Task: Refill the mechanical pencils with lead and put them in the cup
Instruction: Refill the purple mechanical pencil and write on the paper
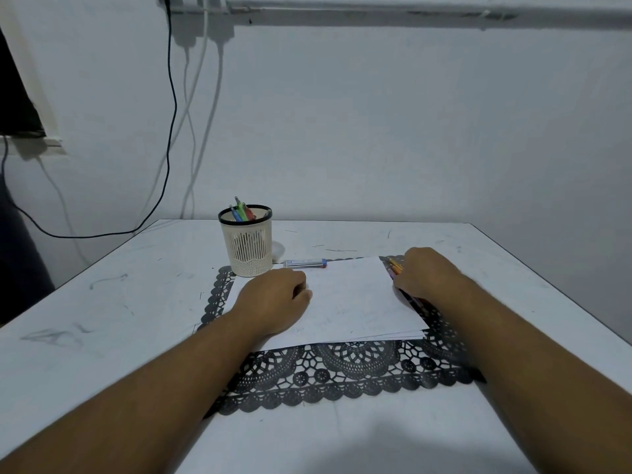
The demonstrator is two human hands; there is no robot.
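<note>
The right hand [422, 271] reaches over loose pencils [396, 268] beside the paper [349, 299], grip unclear, probably picking 1 to refill. The left hand [273, 299] rests curled, steadying the paper. Refilled pencils stand in the cup [247, 249]; the lead tube [305, 263] lies just beside.

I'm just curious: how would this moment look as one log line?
left hand: curled, resting on paper | right hand: on loose pencils | cup: holds pencils | lead tube: untouched

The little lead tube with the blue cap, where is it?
The clear lead tube with the blue cap lies on the table, just right of the cream mesh cup, along the white paper's far edge.
</note>
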